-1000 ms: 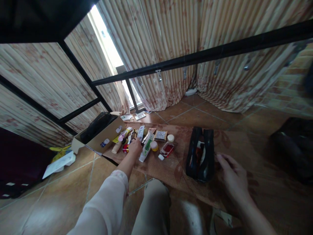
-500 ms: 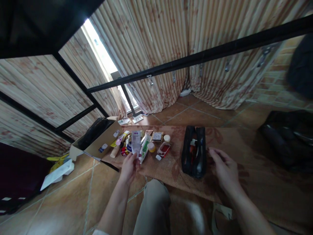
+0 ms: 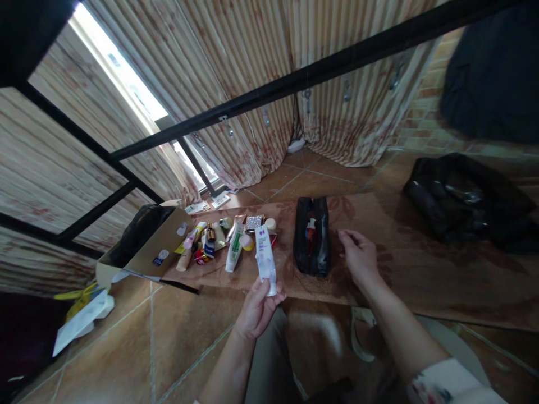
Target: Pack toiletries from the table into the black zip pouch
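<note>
Left hand point(image 3: 257, 311) closed on a white tube point(image 3: 264, 255) with purple print, the thumb lying over its near end and the fingers curled beneath, so that the grip is no wider than the tube itself; most of the tube projects clear of the hand, its far end pointing away from the wearer. The tube is in front of the near edge of a cloth-covered bench point(image 3: 370, 224), between the group of cosmetics and an open black pouch point(image 3: 301, 238), and it partly hides a red bottle point(image 3: 274, 240). Right hand point(image 3: 362, 259) loosely open and empty, fingers half bent and thumb near the fingertips, just beside the pouch on its right and apart from it; whether the fingertips touch the bench cannot be told. Inside the pouch, between its parted sides, is an orange bottle point(image 3: 311, 238) with a pale top. To the left of the white tube lie a yellow jar point(image 3: 246, 243), a green tube point(image 3: 234, 249) with white ends and, farther back, a glittery compact point(image 3: 255, 223) beside a white jar point(image 3: 270, 225). A carton point(image 3: 158, 244) stands at the left end of the row.
</note>
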`<state>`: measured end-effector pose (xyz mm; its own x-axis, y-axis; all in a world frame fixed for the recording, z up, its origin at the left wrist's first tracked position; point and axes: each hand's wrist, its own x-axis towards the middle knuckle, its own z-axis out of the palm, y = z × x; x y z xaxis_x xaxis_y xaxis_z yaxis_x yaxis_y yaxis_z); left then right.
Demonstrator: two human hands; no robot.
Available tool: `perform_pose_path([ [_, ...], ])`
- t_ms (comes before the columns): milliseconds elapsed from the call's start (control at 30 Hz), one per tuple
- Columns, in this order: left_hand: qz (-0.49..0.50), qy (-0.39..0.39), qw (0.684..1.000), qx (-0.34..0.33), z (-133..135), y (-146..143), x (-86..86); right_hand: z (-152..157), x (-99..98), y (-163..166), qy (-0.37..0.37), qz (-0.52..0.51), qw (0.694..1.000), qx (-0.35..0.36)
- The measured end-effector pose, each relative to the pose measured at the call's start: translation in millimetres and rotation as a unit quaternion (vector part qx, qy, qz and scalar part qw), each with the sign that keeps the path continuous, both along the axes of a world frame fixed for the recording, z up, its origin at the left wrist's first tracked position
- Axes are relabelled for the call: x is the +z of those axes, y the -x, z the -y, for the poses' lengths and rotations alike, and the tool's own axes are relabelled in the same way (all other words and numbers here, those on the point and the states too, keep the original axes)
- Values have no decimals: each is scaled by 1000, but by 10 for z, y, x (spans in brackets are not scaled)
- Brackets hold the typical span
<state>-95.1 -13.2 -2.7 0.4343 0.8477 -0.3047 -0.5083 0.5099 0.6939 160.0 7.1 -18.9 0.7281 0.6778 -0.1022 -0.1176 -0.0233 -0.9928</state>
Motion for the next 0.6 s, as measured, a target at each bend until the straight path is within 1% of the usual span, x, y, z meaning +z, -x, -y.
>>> perform_pose_path([
  [67,9,6,999,-30,8,-45,15,-8,-31,10,5,12,1000,-1],
  [133,18,19,999,-43,-8,-64,38,-13,-73,15,13,25,1000,-1],
  [233,12,31,999,-33,-60,-55,65,-18,-139,11,21,47,999,5],
  [333,-10,22,999,-28,-95,-55,67,-21,-175,4,13,72,997,7],
  [600,-50,5,998,-48,-97,-120,29,-12,-171,6,17,65,998,3],
])
